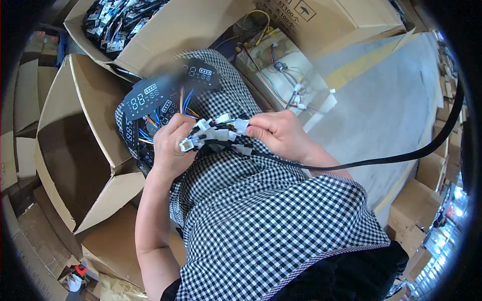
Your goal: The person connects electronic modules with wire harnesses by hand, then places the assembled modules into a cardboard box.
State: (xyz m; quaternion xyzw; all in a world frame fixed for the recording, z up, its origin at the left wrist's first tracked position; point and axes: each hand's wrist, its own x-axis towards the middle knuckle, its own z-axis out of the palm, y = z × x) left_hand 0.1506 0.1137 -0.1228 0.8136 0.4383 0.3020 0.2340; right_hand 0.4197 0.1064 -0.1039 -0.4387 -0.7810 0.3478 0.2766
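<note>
My left hand [172,145] is closed round a bunch of wires with several white plug connectors [187,145] sticking out over my lap. Between the thumb and fingers of my right hand [282,134] is a white connector [241,126] at the right side of that bunch. Beyond my left hand, black display panels [143,100] with white digit markings lie on my checkered apron [261,215]. Blue, orange and red wires [186,103] come off them. How each wire runs inside the bunch is hidden by my fingers.
An open carton [135,45] full of wired boards stands at far left, another open carton [75,145] nearer. A white testing box with wires [286,70] sits ahead to the right. One black cable [381,161] crosses from the right edge, passing by my right forearm.
</note>
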